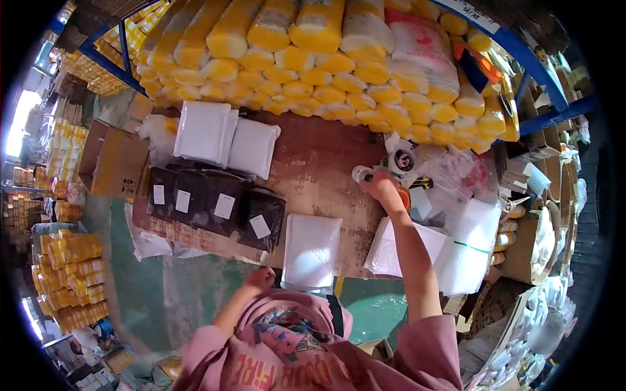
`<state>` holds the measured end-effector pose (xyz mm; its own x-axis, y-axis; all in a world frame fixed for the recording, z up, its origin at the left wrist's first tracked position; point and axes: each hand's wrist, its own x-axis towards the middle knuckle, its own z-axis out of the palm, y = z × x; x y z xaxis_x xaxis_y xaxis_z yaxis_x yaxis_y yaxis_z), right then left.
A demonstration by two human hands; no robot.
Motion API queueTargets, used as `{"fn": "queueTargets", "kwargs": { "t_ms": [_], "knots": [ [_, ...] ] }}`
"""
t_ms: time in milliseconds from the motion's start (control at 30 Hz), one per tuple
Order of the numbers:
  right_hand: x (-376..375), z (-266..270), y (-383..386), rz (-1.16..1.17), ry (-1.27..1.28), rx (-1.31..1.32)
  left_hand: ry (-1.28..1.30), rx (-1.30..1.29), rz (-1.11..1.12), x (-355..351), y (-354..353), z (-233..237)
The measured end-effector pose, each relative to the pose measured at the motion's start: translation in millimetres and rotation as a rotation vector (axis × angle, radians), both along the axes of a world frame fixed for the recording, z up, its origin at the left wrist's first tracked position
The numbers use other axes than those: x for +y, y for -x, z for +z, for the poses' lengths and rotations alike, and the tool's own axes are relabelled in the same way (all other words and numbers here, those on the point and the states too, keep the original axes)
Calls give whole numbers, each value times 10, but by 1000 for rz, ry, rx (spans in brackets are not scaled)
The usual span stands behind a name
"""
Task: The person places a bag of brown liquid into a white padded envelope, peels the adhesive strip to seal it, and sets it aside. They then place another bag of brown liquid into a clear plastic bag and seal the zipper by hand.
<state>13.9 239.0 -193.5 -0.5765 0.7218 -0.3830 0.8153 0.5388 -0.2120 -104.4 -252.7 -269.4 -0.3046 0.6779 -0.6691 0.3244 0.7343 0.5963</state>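
Observation:
My right hand (381,186) reaches across the table with its fingers closed on a small white roll (359,173), which looks like tape or labels. Just behind it lies a larger white roll with a dark core (402,160). An orange ring-shaped thing (405,197) is partly covered by my right wrist. My left hand (261,279) is curled at the table's front edge, and nothing shows in it. Between my arms, a flat package in clear wrap (312,251) lies at the front edge. Left of it are several dark packages with white labels (223,206).
White packages (204,132) lie at the back left of the brown table (313,156). Yellow-and-white wrapped bundles (319,72) are piled behind it. White sheets (411,247) and a stack of plastic bags (466,251) lie at right. A cardboard box (111,163) stands left.

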Motion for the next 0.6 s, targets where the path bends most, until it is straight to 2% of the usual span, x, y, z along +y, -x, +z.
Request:
{"fn": "queueTargets", "kwargs": {
  "t_ms": [100, 200, 233, 267, 300, 333, 367, 400, 433, 467, 500, 533, 600],
  "knots": [
    [105, -135, 69, -189, 13, 116, -34, -28, 57, 79, -112, 483],
    [-234, 128, -151, -286, -45, 229, -4, -54, 44, 226, -251, 686],
    [-399, -185, -409, -266, -114, 320, -59, -87, 18, 184, -312, 495],
    [-578, -265, -623, -295, 54, 245, -49, -92, -27, 182, -352, 353],
    [-852, -433, -856, -259, 43, 211, -41, -94, -69, 236, -370, 226],
    [-1234, -482, -1047, -424, 168, 458, -31, -97, -112, 296, -381, 151],
    [-1601, -791, -1316, -329, 110, 532, -68, -84, -157, 389, -369, 135],
    [-1883, -598, -1434, -418, 368, 270, -98, -76, -202, 466, -371, 118],
    [-2220, -876, -1682, -500, 538, 230, -144, -60, -155, 504, -427, 54],
    [-2498, -711, -1752, -598, 640, 222, -195, -38, -110, 553, -468, -23],
    [-2838, -1039, -2013, -560, 660, 211, -211, -65, -137, 604, -471, -32],
    [-3111, -1078, -2114, -549, 563, 201, -230, -87, -164, 660, -466, -16],
    [-3475, -1131, -2191, -694, 687, 187, -258, -147, -209, 766, -491, 54]
  ]
}}
